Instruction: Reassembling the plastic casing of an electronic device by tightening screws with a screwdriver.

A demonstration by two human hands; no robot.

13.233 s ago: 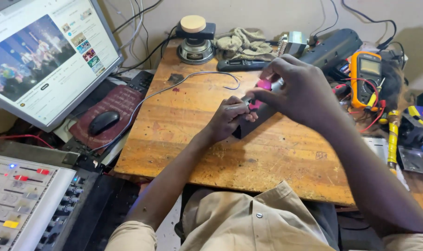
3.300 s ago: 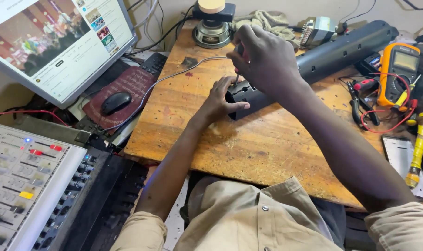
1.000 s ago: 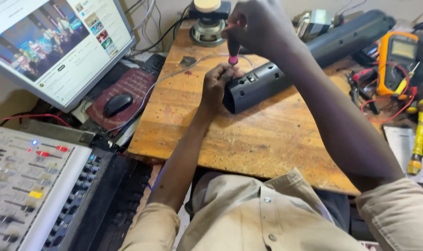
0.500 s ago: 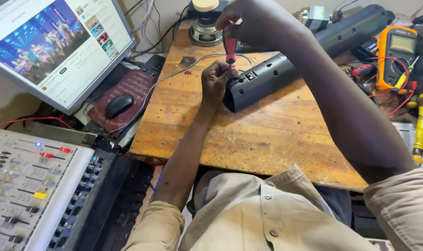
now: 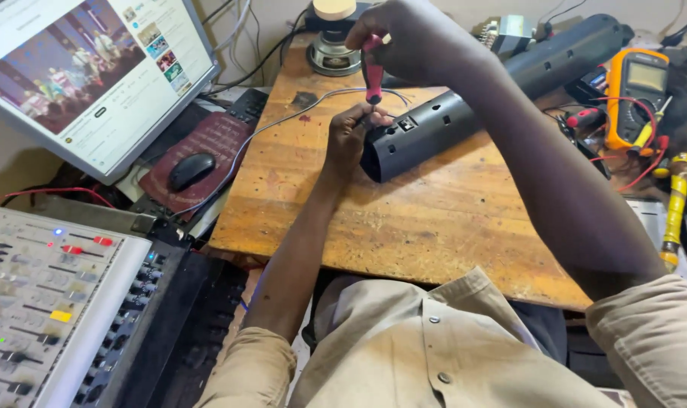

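Note:
A long black speaker bar (image 5: 479, 98) lies slantwise across the wooden table (image 5: 434, 219). My right hand (image 5: 423, 41) is closed around a screwdriver with a pink handle (image 5: 374, 72), held upright, its tip pointing down at the bar's near end. My left hand (image 5: 351, 136) pinches the lower part of the screwdriver shaft and rests against that end of the bar. A thin grey cable (image 5: 298, 117) runs along the table past my left hand.
A monitor (image 5: 94, 75) showing a video stands at left, with a black mouse (image 5: 191, 170) on a dark red pad. An audio mixer (image 5: 49, 302) sits lower left. A yellow multimeter (image 5: 637, 94) with red leads and a round speaker driver (image 5: 334, 45) lie at the table's back.
The screwdriver came out upright in my right hand over the bar's near end, and my left hand moved up to pinch its shaft. In the last second little has shifted.

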